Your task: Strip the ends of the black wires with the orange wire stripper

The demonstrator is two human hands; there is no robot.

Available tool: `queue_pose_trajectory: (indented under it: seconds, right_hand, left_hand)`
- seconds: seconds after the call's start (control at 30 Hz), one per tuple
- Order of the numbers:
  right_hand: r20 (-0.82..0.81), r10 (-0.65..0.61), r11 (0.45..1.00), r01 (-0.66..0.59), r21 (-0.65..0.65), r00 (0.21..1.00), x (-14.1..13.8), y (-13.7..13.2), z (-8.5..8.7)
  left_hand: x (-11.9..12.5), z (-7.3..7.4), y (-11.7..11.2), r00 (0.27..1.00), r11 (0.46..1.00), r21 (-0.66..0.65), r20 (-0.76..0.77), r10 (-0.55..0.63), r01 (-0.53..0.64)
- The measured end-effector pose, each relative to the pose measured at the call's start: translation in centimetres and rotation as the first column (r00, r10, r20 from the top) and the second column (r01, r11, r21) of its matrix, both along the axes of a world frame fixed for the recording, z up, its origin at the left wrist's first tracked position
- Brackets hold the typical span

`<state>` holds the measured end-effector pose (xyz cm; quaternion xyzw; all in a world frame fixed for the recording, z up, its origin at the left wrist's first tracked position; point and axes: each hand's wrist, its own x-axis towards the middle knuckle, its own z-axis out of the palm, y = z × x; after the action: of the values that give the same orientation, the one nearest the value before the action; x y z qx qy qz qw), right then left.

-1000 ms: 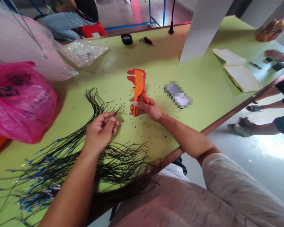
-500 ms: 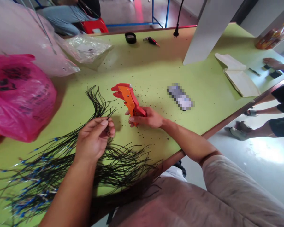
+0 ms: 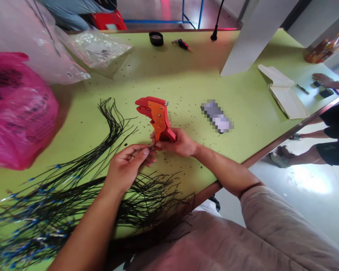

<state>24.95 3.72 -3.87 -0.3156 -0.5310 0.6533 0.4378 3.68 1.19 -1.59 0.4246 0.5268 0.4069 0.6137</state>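
Observation:
My right hand (image 3: 179,142) is closed round the handles of a red and orange wire stripper (image 3: 157,113), whose jaws point up and to the left. Close beside it, my left hand (image 3: 130,162) pinches a thin black wire (image 3: 153,146), and its fingertips meet the right fingers just below the tool. Under and around my left forearm lies a big spread of black wires (image 3: 152,199), with blue ends (image 3: 14,252) at the lower left. A separate bundle of black wires (image 3: 113,126) curves up beyond my left hand.
Tiny black clippings dot the green table (image 3: 186,79). A pink plastic bag (image 3: 19,113) and clear bags (image 3: 98,49) stand at the left. A blurred-out phone-like object (image 3: 217,116), a notebook (image 3: 288,98) and a white panel (image 3: 251,37) are rightward. Another person's hand (image 3: 323,79) rests far right.
My left hand has moved right, bringing the pinched wire up to my right hand. The wire stripper has turned slightly more upright in my right hand. The view has shifted a little.

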Motion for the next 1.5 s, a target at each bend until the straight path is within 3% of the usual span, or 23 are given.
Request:
queue_pose_trajectory:
  seconds: [0.1,0.2,0.43,0.53,0.63,0.77,0.97,1.3,1.5]
  right_hand:
    - [0.003,0.026,1.000,-0.026,0.005,1.000,0.0,-0.2,0.2]
    - [0.035,-0.001,1.000,0.001,0.019,0.999,-0.1,-0.5,0.4]
    - [0.045,0.009,0.998,-0.012,0.066,0.999,-0.2,-0.6,0.5]
    - [0.040,0.029,0.998,-0.031,0.057,0.999,0.3,-0.7,1.2]
    - [0.059,0.089,0.996,-0.089,-0.014,0.994,1.2,-0.6,2.3]
    - [0.095,0.259,0.961,-0.247,-0.123,0.961,2.1,-0.5,3.4]
    - [0.072,0.414,0.898,-0.394,-0.198,0.907,2.1,-0.5,3.7]
    - [0.064,0.458,0.861,-0.425,-0.280,0.887,1.6,-0.8,3.3]
    - [0.106,0.401,0.889,-0.358,-0.287,0.910,0.9,-0.9,3.3]
  left_hand:
    - [0.4,0.4,0.1,0.991,0.999,-0.027,0.131,0.041,-0.038]
    - [0.6,0.8,0.1,0.969,0.998,-0.062,0.248,0.018,-0.002]
    - [0.4,0.9,0.1,0.951,0.989,-0.084,0.294,-0.091,0.121]
    - [0.1,1.0,0.4,0.941,0.996,-0.055,0.336,-0.041,0.063]
    - [-0.7,1.3,1.0,0.909,0.999,-0.046,0.416,0.024,-0.005]
    - [-1.9,1.9,1.7,0.880,0.997,-0.074,0.472,0.044,-0.010]
    - [-2.4,2.1,1.9,0.866,0.997,-0.059,0.495,0.076,-0.054]
    - [-2.0,1.8,1.8,0.890,0.996,0.027,0.453,0.059,-0.080]
    - [-1.9,2.1,1.7,0.899,0.997,0.048,0.437,0.036,-0.063]
